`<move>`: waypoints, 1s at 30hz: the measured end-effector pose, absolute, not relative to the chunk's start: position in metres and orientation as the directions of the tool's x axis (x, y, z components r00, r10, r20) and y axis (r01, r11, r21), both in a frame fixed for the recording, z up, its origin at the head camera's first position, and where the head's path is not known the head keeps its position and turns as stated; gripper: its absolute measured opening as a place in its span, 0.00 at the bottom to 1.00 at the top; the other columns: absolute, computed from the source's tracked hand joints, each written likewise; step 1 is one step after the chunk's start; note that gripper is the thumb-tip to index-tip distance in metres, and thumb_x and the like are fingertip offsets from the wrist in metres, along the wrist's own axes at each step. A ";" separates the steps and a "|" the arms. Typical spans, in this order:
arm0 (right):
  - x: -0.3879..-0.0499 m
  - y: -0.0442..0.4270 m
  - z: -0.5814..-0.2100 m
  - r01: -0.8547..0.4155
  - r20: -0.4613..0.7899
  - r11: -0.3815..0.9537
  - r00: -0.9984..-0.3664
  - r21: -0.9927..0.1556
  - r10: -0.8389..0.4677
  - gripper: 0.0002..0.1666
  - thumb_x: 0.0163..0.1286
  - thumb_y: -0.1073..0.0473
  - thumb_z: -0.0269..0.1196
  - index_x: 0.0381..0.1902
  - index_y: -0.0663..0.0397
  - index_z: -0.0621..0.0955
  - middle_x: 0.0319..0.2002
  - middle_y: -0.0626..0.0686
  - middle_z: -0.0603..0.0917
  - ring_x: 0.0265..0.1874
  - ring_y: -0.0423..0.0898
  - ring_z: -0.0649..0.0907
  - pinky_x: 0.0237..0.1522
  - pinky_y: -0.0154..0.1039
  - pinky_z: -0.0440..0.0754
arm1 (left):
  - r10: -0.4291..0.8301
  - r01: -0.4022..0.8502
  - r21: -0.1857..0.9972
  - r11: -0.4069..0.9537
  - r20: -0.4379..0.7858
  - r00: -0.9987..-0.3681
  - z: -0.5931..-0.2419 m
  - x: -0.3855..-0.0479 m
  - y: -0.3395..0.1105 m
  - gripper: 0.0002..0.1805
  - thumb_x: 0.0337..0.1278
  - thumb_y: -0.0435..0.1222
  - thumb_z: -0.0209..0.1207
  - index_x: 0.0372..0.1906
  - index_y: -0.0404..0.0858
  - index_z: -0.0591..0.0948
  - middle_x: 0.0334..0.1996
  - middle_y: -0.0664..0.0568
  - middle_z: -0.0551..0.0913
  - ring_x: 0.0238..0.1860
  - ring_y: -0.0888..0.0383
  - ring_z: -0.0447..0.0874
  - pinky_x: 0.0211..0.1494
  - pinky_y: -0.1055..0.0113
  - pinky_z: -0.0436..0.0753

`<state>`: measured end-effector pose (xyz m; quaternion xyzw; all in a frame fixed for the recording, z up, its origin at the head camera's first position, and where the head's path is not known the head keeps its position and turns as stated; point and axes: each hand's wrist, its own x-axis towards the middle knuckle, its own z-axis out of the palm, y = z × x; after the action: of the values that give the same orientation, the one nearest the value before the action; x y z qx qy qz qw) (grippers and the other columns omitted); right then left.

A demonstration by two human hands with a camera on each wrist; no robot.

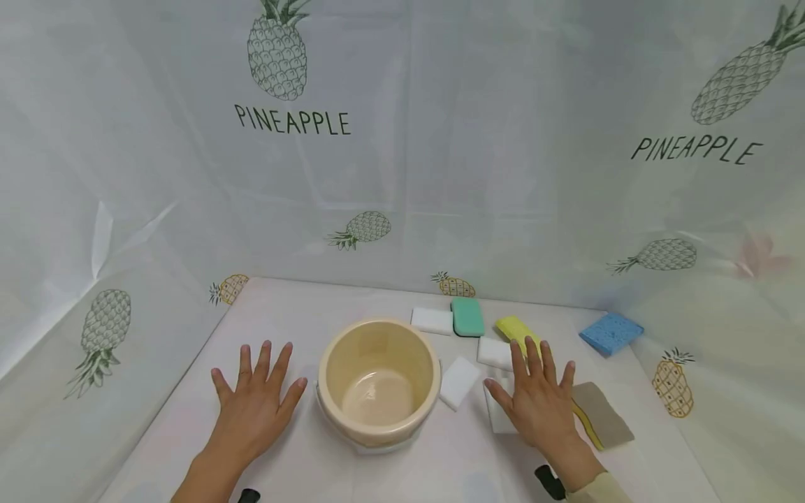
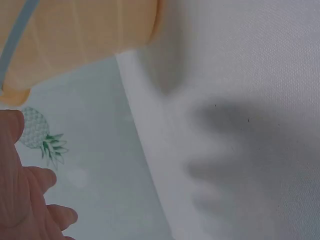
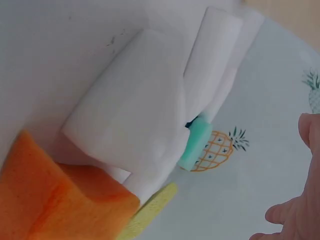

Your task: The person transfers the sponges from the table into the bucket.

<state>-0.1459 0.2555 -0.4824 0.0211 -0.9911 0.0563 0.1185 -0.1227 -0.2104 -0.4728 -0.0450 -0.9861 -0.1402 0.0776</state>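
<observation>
A cream bucket [image 1: 380, 426] with a pale handle stands upright between the hands. My left hand [image 1: 251, 409] hovers left of it, palm down with fingers spread; its shadow falls on the table in the left wrist view. My right hand [image 1: 542, 409] is also spread, above white sponge blocks, and holds nothing. Beneath it lies one white block [image 1: 498, 412]; another white block [image 1: 460, 382] lies beside the bucket. A yellow sponge [image 1: 517, 327] shows past the fingertips. In the right wrist view an orange sponge [image 3: 75, 200] sits near a large white block [image 3: 135, 100].
Along the back are a white block [image 1: 432, 321] and a green sponge [image 1: 467, 317]. A blue sponge [image 1: 611, 333] lies at the back right, a grey-brown pad with a yellow edge [image 1: 602, 412] at the right. Pineapple-print sheeting [image 1: 478, 175] hangs around the white table [image 1: 302, 475].
</observation>
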 end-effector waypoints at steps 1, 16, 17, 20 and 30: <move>-0.146 0.254 -0.481 -0.054 0.239 0.993 -0.971 -0.106 -0.028 0.59 0.73 0.23 0.57 0.83 0.59 0.59 0.82 0.70 0.55 0.83 0.71 0.50 0.75 0.83 0.37 | 0.071 0.115 0.274 0.955 0.168 -0.983 -0.471 -0.121 -0.209 0.43 0.80 0.63 0.41 0.85 0.42 0.57 0.82 0.28 0.51 0.83 0.24 0.32 0.68 0.12 0.26; -0.153 0.188 -0.446 -0.278 0.337 0.946 -0.918 -0.169 -0.210 0.51 0.78 0.33 0.58 0.83 0.61 0.61 0.84 0.62 0.57 0.84 0.63 0.53 0.79 0.77 0.43 | 0.165 0.257 0.366 0.894 0.265 -0.950 -0.438 -0.104 -0.159 0.40 0.84 0.57 0.44 0.83 0.34 0.59 0.82 0.36 0.60 0.84 0.31 0.45 0.78 0.21 0.31; -0.153 0.181 -0.444 -0.302 0.346 0.938 -0.910 -0.172 -0.230 0.49 0.79 0.34 0.57 0.83 0.61 0.61 0.84 0.62 0.58 0.84 0.62 0.54 0.79 0.77 0.43 | 0.170 0.262 0.371 0.891 0.263 -0.950 -0.438 -0.104 -0.156 0.40 0.84 0.57 0.44 0.83 0.33 0.59 0.82 0.36 0.60 0.84 0.32 0.45 0.78 0.21 0.32; -0.153 0.166 -0.439 -0.366 0.359 0.909 -0.890 -0.199 -0.280 0.44 0.81 0.37 0.55 0.82 0.60 0.63 0.83 0.60 0.60 0.84 0.60 0.56 0.81 0.74 0.46 | 0.191 0.277 0.383 0.881 0.246 -0.950 -0.438 -0.107 -0.150 0.41 0.84 0.58 0.42 0.83 0.32 0.58 0.82 0.36 0.59 0.85 0.34 0.46 0.79 0.22 0.36; -0.146 0.146 -0.446 -0.489 0.336 0.833 -0.854 -0.258 -0.397 0.31 0.84 0.48 0.51 0.77 0.57 0.72 0.79 0.54 0.70 0.82 0.53 0.64 0.81 0.71 0.51 | 0.236 0.324 0.346 0.880 0.272 -0.933 -0.443 -0.117 -0.147 0.37 0.84 0.52 0.45 0.82 0.31 0.61 0.81 0.38 0.63 0.83 0.39 0.56 0.82 0.29 0.52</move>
<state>-0.1456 0.1459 -0.4463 0.2338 -0.9478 0.1697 0.1352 -0.1169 -0.1465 -0.4427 -0.1455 -0.9632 -0.1965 0.1116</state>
